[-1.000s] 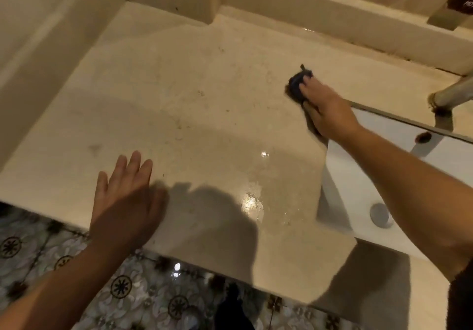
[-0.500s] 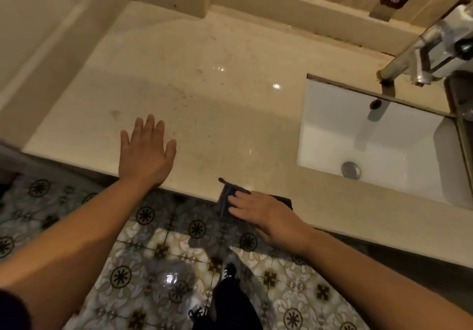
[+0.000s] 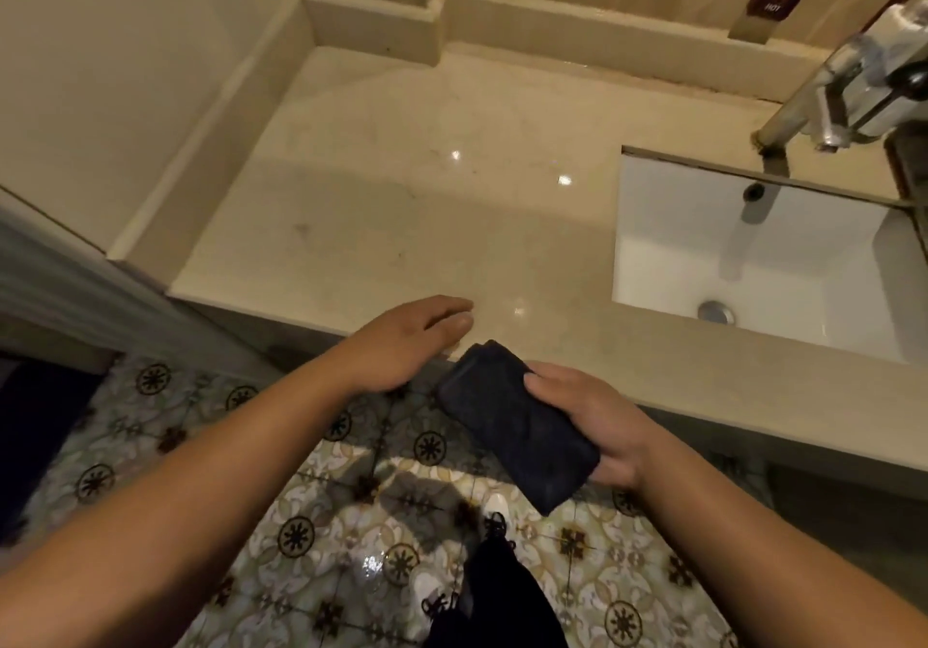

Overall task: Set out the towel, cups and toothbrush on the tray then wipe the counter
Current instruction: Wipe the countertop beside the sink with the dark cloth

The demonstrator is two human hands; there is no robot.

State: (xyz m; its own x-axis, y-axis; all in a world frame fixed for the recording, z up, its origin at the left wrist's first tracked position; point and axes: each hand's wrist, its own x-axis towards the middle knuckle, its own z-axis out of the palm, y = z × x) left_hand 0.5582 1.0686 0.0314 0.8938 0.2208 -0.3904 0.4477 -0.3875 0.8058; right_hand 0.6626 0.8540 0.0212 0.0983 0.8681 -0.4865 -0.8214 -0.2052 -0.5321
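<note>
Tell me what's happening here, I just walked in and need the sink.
A person stands at the counter holding a folded dark cloth in the right hand, lifted off the edge. The left hand hovers open by the front edge. The sink is free; no tray, cups or toothbrush are in view.

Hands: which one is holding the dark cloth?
The right hand grips the folded dark cloth. The left hand is open and holds nothing.
</note>
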